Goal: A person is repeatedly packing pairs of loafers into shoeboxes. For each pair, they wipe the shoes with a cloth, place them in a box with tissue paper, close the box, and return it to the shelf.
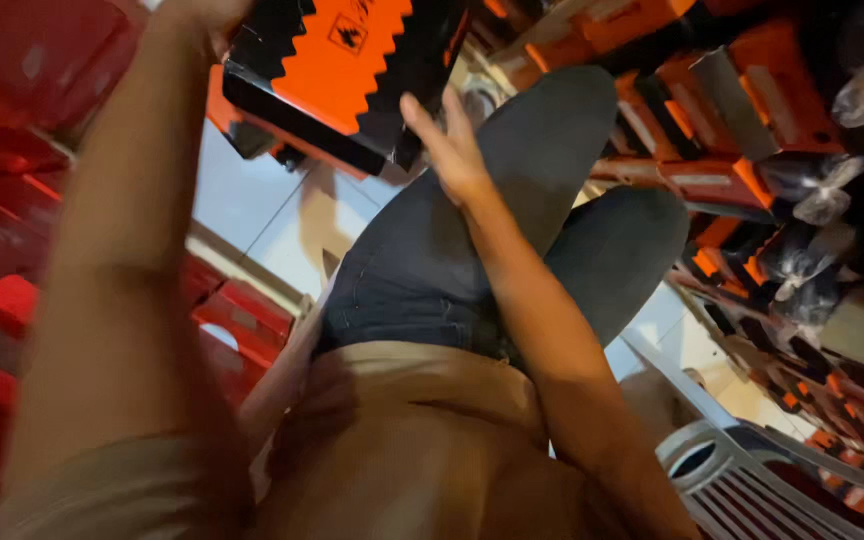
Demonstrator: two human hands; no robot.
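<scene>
I hold a flat orange and black carton (pixel 337 75) up in front of me, above my knees. My left hand (pixel 202 18) is at the top edge of the view and grips the carton's left corner; most of that hand is cut off. My right hand (pixel 447 150) has its fingers spread just below the carton's lower right corner, over my dark-jeaned thigh (pixel 432 260). Whether its fingertips touch the carton I cannot tell.
Several similar orange and black cartons (pixel 732 120) are piled on the right, some in clear plastic bags. Red plastic crates (pixel 12 150) are stacked on the left. I sit on a white plastic chair (pixel 742 480) above a pale tiled floor (pixel 282 215).
</scene>
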